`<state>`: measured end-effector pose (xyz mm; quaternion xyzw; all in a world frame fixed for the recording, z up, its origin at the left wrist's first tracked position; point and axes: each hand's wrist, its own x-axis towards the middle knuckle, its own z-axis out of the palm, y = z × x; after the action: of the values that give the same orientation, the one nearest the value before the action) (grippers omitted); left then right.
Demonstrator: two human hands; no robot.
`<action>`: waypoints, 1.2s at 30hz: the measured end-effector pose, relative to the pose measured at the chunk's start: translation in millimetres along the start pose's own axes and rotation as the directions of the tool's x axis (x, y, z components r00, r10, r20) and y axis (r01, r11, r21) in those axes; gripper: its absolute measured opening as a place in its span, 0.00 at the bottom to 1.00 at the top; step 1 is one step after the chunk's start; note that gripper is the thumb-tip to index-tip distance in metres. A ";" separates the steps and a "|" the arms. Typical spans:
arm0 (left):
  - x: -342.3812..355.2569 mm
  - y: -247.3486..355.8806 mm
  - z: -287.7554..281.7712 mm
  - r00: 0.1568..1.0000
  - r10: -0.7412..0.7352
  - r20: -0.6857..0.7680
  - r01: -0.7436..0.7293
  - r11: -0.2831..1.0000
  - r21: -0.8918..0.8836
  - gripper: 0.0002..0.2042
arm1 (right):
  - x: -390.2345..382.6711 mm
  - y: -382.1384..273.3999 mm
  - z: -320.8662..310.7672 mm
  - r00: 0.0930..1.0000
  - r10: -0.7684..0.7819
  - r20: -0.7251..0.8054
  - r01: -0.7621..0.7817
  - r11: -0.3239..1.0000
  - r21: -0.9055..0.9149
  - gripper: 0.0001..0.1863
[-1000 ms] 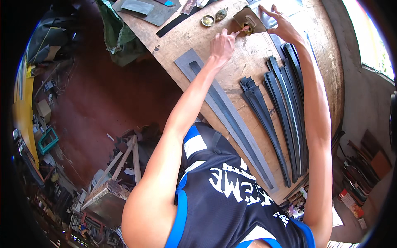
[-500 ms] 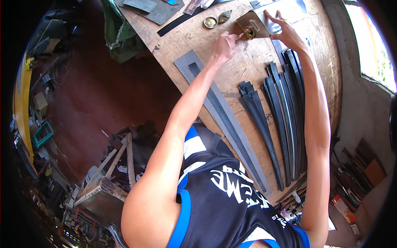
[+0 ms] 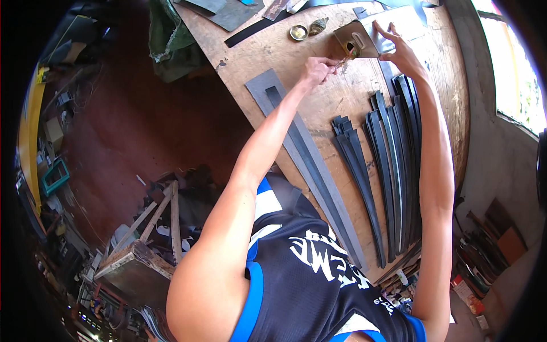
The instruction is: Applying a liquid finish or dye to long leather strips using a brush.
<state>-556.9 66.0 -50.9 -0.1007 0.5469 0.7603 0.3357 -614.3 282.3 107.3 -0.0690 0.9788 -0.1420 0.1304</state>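
"Where's the metal tin [image 3: 368,43]?"
"On the counter [image 3: 319,111], the right hand [image 3: 403,55] clamped round its side."
"And the left hand [image 3: 317,71]?"
"Left of the tin, pinching a small brush-like tool [image 3: 343,62] at its mouth."

A wooden table [image 3: 319,122] carries black strips [image 3: 388,171], a grey panel [image 3: 313,171] and a round lid [image 3: 298,32].

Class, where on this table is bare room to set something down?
Bare wood: a wedge between the grey-edged strip and fanned black strips, and from the right hand to the table's right edge. Crowded: around the rectangular can.
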 end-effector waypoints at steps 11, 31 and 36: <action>-41.7 -22.8 4.8 0.952 0.015 -0.304 -0.070 0.983 -0.170 0.08 | -0.5 0.0 -0.9 1.000 -0.020 -0.002 0.020 1.000 -0.009 0.49; -162.8 61.6 -130.0 0.901 0.425 -0.081 -0.228 0.625 0.747 0.09 | -63.0 -4.5 25.2 0.961 0.054 -0.272 -0.025 0.994 0.109 0.34; -186.9 58.4 -132.8 0.922 0.372 0.109 -0.242 0.333 0.911 0.08 | -187.9 -55.0 105.5 0.849 0.124 -0.514 0.075 0.934 0.350 0.08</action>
<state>-480.7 -138.5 40.3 0.1591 0.8992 0.3780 0.1524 -400.2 235.0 70.3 0.0103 0.9351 -0.3291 -0.1313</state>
